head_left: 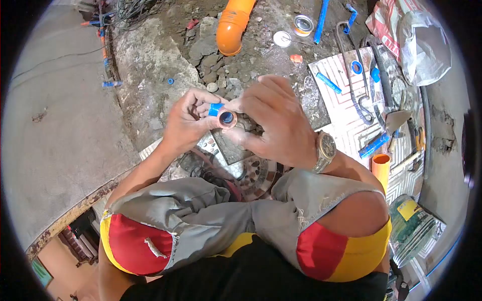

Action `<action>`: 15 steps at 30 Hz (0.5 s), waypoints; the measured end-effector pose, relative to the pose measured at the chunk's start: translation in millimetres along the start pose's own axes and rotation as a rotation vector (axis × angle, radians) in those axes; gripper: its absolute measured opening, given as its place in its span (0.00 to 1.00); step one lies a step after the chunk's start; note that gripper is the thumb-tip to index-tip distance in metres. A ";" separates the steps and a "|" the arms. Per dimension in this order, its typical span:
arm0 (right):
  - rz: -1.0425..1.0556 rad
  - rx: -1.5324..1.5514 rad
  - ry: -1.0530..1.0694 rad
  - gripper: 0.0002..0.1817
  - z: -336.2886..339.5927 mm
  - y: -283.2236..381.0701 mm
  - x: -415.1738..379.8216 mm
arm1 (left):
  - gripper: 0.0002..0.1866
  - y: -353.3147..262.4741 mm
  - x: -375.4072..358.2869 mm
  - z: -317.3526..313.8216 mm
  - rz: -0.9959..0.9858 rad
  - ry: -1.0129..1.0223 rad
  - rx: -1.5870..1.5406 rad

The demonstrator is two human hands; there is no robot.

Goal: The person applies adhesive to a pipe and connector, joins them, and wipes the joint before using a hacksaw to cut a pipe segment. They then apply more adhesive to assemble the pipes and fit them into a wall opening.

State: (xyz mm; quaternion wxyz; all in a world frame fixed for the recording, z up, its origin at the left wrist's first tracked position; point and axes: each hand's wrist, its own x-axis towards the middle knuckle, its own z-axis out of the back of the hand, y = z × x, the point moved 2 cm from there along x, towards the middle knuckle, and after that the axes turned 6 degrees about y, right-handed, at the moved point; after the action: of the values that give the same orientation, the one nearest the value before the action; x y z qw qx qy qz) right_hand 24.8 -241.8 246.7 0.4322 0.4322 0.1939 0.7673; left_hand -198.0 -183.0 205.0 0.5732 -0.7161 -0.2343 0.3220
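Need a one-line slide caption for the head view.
Both hands, left and right, hold a small blue pipe fitting above rubble, near an orange pipe.

1 blue pipe fitting (pixel 216 109) | pinkish-brown rim, dark hollow bore | open mouth facing camera | above rubble floor (pixel 213 62)

The upper edge cuts off the large orange pipe (pixel 235 25).
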 end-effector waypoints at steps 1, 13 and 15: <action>0.012 -0.008 0.016 0.18 0.2 0.0 -0.6 | 0.21 -1.1 0.2 -0.1 -0.002 -0.004 0.000; -0.084 -0.089 -0.016 0.11 -7.2 -10.1 -12.6 | 0.47 -10.1 2.8 -15.3 0.245 0.109 -0.334; -0.092 -0.080 -0.024 0.11 -9.5 -10.5 -12.6 | 0.48 -6.9 3.0 -15.3 0.265 0.103 -0.339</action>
State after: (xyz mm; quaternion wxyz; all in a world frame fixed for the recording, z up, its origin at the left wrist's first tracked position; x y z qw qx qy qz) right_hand 25.3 -245.8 228.2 0.4861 0.4146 0.1776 0.7485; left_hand -184.6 -189.6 213.1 0.4087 -0.8422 -0.1594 0.3135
